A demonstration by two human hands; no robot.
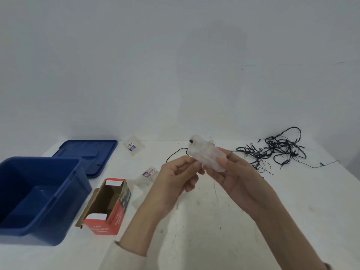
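Above mid-surface, head view: clear plastic case, blurred, held off the surface, tilted with its far end up and to the left, small black spot at that end.
Right grip: narrow, closed round the case, thumb on top, fingers underneath.
Left grip: fingers curled, thumb and forefinger pinching the case's near-left edge.
Black wire: curving out left of the case, then dropping behind the left grip.
String-light tangle: far right on the surface, one strand running toward the right grip.
Blue bin: near left, open side up.
Blue lid: flat, just beyond the bin.
Red carton: on its side, flaps open, just right of the bin.
Far packet: beside the lid's right corner.
Near packet: between carton and left grip.
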